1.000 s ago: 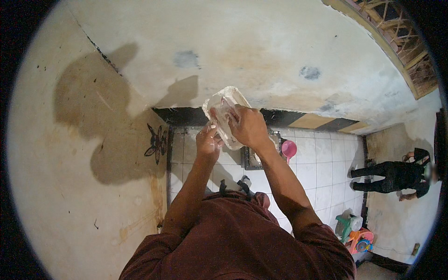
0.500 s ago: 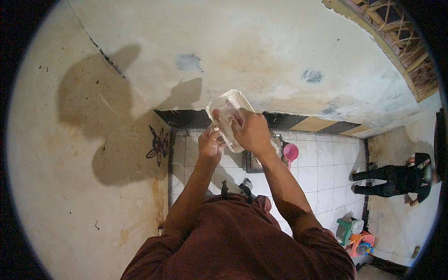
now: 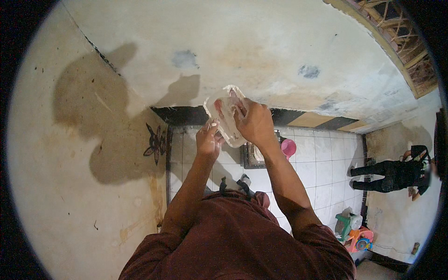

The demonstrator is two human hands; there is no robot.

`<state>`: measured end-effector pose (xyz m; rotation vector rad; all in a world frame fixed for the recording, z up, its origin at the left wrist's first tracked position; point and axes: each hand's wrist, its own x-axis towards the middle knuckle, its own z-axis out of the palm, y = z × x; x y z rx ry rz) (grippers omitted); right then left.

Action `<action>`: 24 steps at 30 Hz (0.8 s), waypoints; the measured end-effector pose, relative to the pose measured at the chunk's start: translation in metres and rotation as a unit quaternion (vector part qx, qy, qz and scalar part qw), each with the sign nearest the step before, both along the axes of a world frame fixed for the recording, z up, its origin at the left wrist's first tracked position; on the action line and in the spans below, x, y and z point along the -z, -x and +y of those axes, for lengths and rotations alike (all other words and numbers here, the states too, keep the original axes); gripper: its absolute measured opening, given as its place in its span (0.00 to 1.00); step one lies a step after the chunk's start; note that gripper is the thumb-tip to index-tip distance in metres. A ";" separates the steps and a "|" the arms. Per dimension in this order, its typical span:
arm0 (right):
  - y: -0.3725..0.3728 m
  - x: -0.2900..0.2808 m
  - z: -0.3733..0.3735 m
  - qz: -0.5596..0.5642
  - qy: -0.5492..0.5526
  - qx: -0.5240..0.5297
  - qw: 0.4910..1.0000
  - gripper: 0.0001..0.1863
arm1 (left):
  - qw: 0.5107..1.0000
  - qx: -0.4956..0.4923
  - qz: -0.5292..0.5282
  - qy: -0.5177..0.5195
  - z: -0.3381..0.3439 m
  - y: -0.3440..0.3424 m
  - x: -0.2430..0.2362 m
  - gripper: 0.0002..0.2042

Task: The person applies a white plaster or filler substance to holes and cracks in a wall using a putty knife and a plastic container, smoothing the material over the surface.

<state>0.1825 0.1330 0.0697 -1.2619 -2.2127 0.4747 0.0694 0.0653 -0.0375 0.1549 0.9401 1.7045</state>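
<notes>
Container: an oblong, translucent plastic container with rounded corners (image 3: 224, 122), its rim smeared off-white, is held in the air between the person's body and the stained, cream-painted wall (image 3: 261, 56).
Left hand: the left hand (image 3: 208, 140) grasps the container's near left side, thumb at the edge, pale residue on the fingers.
Right hand: the right hand (image 3: 254, 122) is curled, fingers reaching inside over the right rim; whether they pinch anything cannot be told.
Floor beneath: a square, dark-rimmed tray (image 3: 245, 161) with whitish matter inside sits partly hidden under the right forearm; a round pink plastic dipper (image 3: 288, 147) lies just beside it on the white tiled floor (image 3: 308, 172).
Slip risk: the smeared fingers could lose the container, since the left hand alone seems to carry its weight.
Tipping risk: a hard push by the right hand on one side could tilt it and spill residue.
Cracking risk: the thin-looking wall might buckle if squeezed unevenly.
</notes>
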 end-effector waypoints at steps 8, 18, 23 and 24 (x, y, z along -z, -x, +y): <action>0.003 0.008 -0.002 -0.013 0.002 0.006 1.000 0.11 | 1.000 0.014 -0.012 -0.025 0.000 0.003 0.008 0.20; -0.005 0.005 0.009 -0.036 -0.010 0.001 0.999 0.11 | 1.000 -0.006 -0.026 -0.017 -0.002 0.001 0.006 0.16; -0.014 0.002 0.022 -0.022 -0.027 0.071 0.997 0.11 | 1.000 0.017 -0.009 0.005 -0.002 0.005 0.001 0.15; -0.013 0.005 0.021 -0.028 -0.030 0.071 0.997 0.11 | 0.999 0.026 -0.012 -0.014 0.000 0.005 0.001 0.15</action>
